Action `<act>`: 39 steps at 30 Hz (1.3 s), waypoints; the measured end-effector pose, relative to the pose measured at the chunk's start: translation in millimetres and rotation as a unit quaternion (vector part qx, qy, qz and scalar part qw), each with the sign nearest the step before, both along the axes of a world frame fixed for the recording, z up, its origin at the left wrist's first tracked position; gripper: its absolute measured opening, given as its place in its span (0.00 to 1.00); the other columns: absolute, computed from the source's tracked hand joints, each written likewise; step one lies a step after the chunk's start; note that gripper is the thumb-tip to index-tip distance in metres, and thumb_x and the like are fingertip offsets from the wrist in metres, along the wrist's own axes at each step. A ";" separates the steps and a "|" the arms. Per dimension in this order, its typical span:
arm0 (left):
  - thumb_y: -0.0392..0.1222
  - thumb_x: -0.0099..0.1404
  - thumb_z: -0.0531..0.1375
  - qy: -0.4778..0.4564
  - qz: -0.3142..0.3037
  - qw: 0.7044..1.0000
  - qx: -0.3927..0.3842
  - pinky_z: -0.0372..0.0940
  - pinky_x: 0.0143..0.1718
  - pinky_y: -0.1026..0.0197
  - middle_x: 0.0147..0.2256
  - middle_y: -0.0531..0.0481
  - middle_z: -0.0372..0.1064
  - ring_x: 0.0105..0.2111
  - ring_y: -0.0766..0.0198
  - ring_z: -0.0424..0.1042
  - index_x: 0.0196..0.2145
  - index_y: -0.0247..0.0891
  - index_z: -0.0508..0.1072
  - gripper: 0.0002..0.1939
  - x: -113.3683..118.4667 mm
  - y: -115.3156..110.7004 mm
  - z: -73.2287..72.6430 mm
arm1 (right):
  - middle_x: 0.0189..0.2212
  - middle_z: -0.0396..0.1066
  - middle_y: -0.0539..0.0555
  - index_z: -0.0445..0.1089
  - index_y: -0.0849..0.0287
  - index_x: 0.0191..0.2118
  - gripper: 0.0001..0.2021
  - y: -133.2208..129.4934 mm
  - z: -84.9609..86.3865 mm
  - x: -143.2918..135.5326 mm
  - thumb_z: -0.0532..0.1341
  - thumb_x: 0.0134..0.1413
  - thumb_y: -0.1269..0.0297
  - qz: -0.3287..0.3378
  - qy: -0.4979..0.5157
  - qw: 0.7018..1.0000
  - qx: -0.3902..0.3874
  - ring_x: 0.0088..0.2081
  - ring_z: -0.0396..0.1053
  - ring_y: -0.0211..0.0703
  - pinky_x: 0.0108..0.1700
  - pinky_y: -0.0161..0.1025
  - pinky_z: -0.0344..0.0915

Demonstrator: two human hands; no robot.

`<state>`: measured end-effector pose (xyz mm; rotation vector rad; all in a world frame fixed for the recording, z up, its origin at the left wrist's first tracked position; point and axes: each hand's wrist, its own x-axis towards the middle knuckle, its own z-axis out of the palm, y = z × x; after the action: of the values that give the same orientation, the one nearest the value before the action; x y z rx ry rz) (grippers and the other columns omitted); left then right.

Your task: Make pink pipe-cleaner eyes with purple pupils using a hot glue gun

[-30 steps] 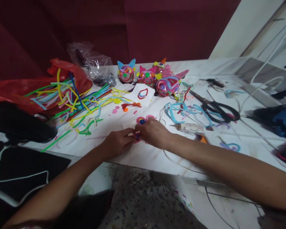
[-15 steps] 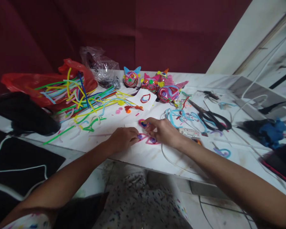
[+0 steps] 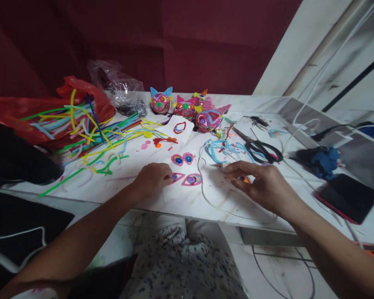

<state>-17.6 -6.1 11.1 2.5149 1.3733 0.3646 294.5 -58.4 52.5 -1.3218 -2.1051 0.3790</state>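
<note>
My left hand (image 3: 154,178) is closed, its fingertips pinching the left end of a pink, eye-shaped pipe-cleaner piece (image 3: 176,177) with a purple centre. Beside that lies a matching eye-shaped piece (image 3: 192,180). Just above them, two rounder pink pieces with blue centres, one on the left (image 3: 177,160) and one on the right (image 3: 188,158), lie side by side. To the right, my right hand (image 3: 252,182) has its fingers around what looks like a glue gun (image 3: 225,167), its thin tip pointing left. The palm hides most of its body; a bit of orange shows under the fingers.
Bundled pipe cleaners (image 3: 81,120) spill from a red plastic bag (image 3: 104,101) at the left. Several decorated cat-like heads (image 3: 185,107) stand at the back. Black scissors (image 3: 262,150) and blue scraps (image 3: 216,151) lie right of centre. A white cord (image 3: 202,189) loops across the table.
My right hand has left the round pink pieces and moved right to the glue gun. My left hand stays at the eye-shaped piece. The view has shifted slightly right.
</note>
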 end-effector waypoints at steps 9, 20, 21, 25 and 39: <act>0.37 0.64 0.61 0.032 0.022 0.999 -0.030 0.62 0.36 0.63 0.36 0.50 0.77 0.36 0.62 0.74 0.36 0.38 0.79 0.06 5.6 -2.3 11.4 | 0.32 0.83 0.53 0.77 0.55 0.40 0.10 -28.8 -10.0 34.8 0.63 0.56 0.57 -0.077 0.023 0.997 0.005 0.25 0.78 0.44 0.27 0.37 0.70; 0.47 0.64 0.52 0.075 -0.002 0.997 -0.036 0.63 0.37 0.59 0.38 0.48 0.77 0.35 0.57 0.73 0.41 0.41 0.78 0.17 4.3 8.3 14.6 | 0.28 0.81 0.53 0.78 0.56 0.35 0.08 -22.1 0.9 98.9 0.63 0.51 0.63 -0.213 -0.056 0.975 0.011 0.29 0.79 0.46 0.33 0.37 0.70; 0.47 0.64 0.52 0.074 0.001 0.997 -0.039 0.63 0.37 0.59 0.38 0.47 0.77 0.34 0.58 0.73 0.42 0.41 0.78 0.17 4.3 8.3 14.7 | 0.28 0.81 0.53 0.77 0.56 0.35 0.07 -19.1 0.7 102.7 0.62 0.50 0.64 -0.219 -0.071 0.973 -0.004 0.30 0.79 0.46 0.34 0.37 0.70; 0.49 0.63 0.51 0.064 0.019 0.997 -0.046 0.64 0.37 0.58 0.36 0.48 0.77 0.32 0.58 0.73 0.44 0.42 0.78 0.20 4.3 6.6 14.7 | 0.27 0.80 0.53 0.77 0.55 0.33 0.05 -15.4 -2.4 109.6 0.62 0.51 0.64 -0.244 -0.139 0.958 -0.050 0.29 0.79 0.46 0.34 0.38 0.69; 0.37 0.65 0.59 0.066 0.036 0.996 -0.040 0.65 0.41 0.62 0.42 0.50 0.77 0.39 0.61 0.75 0.51 0.42 0.75 0.17 8.8 -4.7 13.5 | 0.31 0.80 0.61 0.62 0.62 0.57 0.29 0.8 -48.0 63.4 0.63 0.54 0.51 -0.210 -0.249 0.939 -0.113 0.30 0.78 0.58 0.29 0.42 0.61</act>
<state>-8.8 -10.8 24.5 2.4691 1.4989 0.1557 358.0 -57.6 4.5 -2.1341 -2.1226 0.1081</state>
